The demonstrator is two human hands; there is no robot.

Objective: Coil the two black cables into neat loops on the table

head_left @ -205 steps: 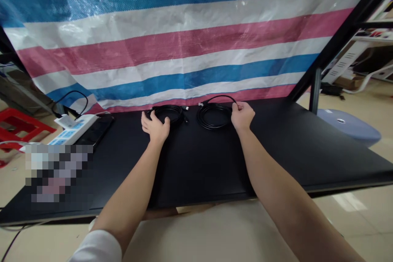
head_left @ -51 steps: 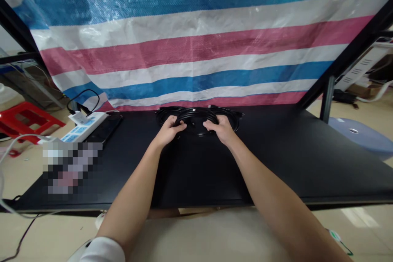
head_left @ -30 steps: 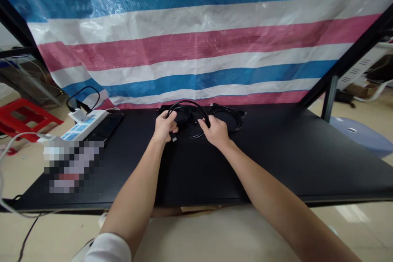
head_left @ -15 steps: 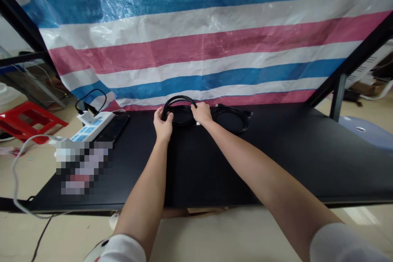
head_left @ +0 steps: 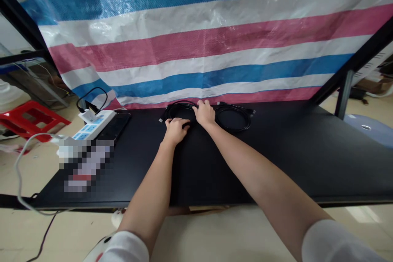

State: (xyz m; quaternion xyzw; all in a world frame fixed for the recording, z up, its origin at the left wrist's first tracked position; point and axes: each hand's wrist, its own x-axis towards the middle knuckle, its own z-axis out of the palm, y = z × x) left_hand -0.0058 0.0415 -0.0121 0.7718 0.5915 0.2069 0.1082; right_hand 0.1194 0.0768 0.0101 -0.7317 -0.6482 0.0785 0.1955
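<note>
A coiled black cable (head_left: 181, 103) lies at the back of the black tabletop, a pale-tipped connector sticking out at its left. My left hand (head_left: 177, 129) is at the coil's near edge, fingers curled over the strands. At the coil's right side, my right hand (head_left: 205, 114) has its fingers closed round the loops; the fingers cover part of them. Just right of that hand rests a second coiled black cable (head_left: 242, 127), with connector ends at its top and right.
On the left stand a white power strip (head_left: 92, 127) with plugs and a dark phone (head_left: 115, 127). A striped tarp (head_left: 202, 45) hangs behind the black tabletop (head_left: 291, 163). A red stool (head_left: 33, 120) is on the floor at left; a black frame post (head_left: 344, 94) rises at right.
The left-hand coil has gone from partly raised to lying flat. My left hand has moved from its left side to the near edge, right and toward me. My right hand remains at its right side.
</note>
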